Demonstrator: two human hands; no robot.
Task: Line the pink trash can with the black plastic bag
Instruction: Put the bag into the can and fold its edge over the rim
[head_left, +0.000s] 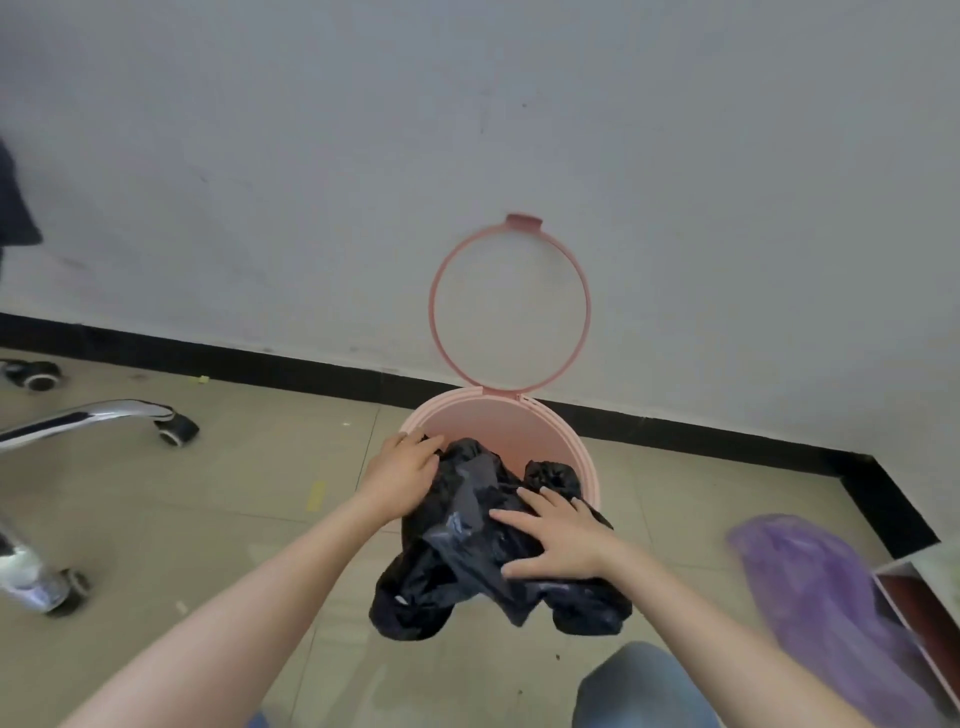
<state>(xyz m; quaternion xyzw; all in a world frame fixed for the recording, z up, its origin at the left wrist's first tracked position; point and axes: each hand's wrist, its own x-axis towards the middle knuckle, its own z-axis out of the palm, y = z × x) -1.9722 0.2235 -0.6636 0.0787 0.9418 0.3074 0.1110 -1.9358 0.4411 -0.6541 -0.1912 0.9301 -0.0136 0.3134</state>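
Note:
The pink trash can (519, 415) stands on the tiled floor against the white wall. Its pink ring lid (434, 291) is flipped up and leans on the wall. A crumpled black plastic bag (467, 566) drapes over the can's near rim, part inside, part hanging down the front. My left hand (402, 475) grips the bag's left edge at the can's left rim. My right hand (558, 538) lies flat on the bag with fingers spread, pressing it at the near rim. The can's inside back wall shows bare pink.
A chrome office-chair base with black casters (176, 428) spreads at the left. A purple plastic bag (821, 587) lies on the floor at the right beside a box edge (919, 618). My knee in jeans (639, 686) is at the bottom. A black baseboard (260, 364) runs along the wall.

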